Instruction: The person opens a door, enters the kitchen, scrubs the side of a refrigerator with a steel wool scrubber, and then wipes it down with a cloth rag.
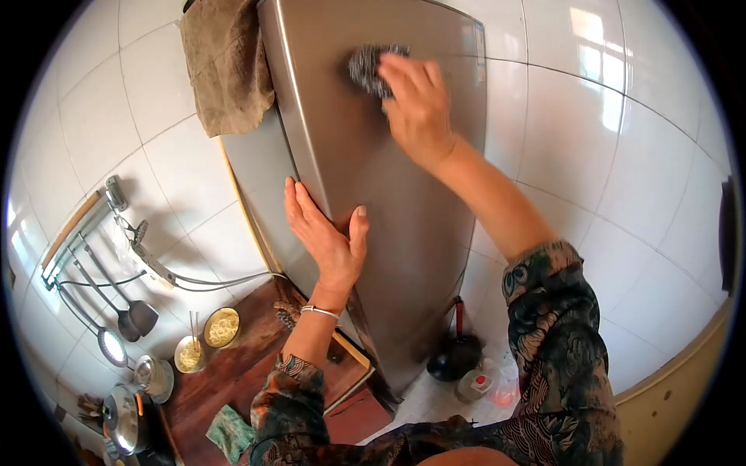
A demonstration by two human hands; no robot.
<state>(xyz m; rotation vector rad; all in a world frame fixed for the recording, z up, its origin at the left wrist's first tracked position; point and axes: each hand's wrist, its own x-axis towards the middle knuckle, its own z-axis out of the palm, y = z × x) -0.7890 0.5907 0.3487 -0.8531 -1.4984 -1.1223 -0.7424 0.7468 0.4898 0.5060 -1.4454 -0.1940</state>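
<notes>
Pinches a grey cloth [367, 70] in the bunched fingers of the right hand [418, 113], against the upper fridge door [404, 202]. Appears to run with its long axis roughly across the door, slanting slightly up to the right, and to point its free end left; too blurred for exact edges. Lays the left hand [326, 241] empty and spread at the door's left edge, below the cloth. Hangs nearby, at upper left: a brown towel [225, 74].

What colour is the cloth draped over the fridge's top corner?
Brown, in the head view.
</notes>
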